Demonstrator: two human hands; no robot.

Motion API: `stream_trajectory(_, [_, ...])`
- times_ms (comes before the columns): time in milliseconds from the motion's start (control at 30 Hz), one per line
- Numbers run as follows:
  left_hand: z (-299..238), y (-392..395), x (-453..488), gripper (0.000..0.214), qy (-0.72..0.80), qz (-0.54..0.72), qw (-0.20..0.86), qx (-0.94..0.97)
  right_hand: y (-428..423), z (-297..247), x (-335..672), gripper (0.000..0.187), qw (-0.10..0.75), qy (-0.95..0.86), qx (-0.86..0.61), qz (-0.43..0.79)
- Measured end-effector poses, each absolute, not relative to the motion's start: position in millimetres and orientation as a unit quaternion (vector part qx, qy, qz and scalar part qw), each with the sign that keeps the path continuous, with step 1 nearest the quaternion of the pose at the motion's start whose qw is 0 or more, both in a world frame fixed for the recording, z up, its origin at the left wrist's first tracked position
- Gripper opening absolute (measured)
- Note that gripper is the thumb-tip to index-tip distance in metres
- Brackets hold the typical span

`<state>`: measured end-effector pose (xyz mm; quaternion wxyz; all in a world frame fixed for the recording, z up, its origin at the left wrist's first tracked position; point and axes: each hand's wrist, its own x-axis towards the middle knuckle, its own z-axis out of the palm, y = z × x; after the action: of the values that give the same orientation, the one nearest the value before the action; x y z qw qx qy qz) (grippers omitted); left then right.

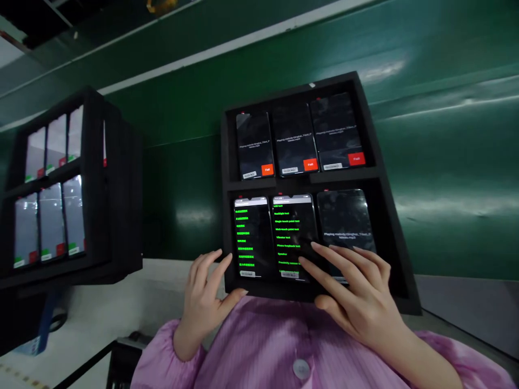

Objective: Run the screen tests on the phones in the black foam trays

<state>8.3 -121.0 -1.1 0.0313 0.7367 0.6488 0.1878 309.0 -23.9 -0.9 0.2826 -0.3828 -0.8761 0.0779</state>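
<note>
A black foam tray (387,227) holds several lit smartphones in two rows. Along its front row, the left smartphone (253,237) and the middle smartphone (290,227) show green text lists on black. The front right smartphone (344,213) displays white text and is partly covered by my right hand (354,281). That hand is open, fingers spread, its index fingertip at the middle smartphone's screen; I cannot tell whether it touches. My left hand (208,292) is open at the tray's front left corner, holding nothing. Back-row smartphones (294,135) show red Fail boxes.
To the left stands a stack of black trays (115,189), with several bright-screened smartphones (52,221) in the top one. Both trays rest on a green work surface (182,178). A pale strip (235,43) crosses the surface behind them. A blue box (38,329) is low at the left.
</note>
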Motion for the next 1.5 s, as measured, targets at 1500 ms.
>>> stream_trajectory(1500, [40,31,17,0.028,0.651,0.231,0.124,0.712,93,52,382,0.041,0.26,-0.729,-0.482,0.41])
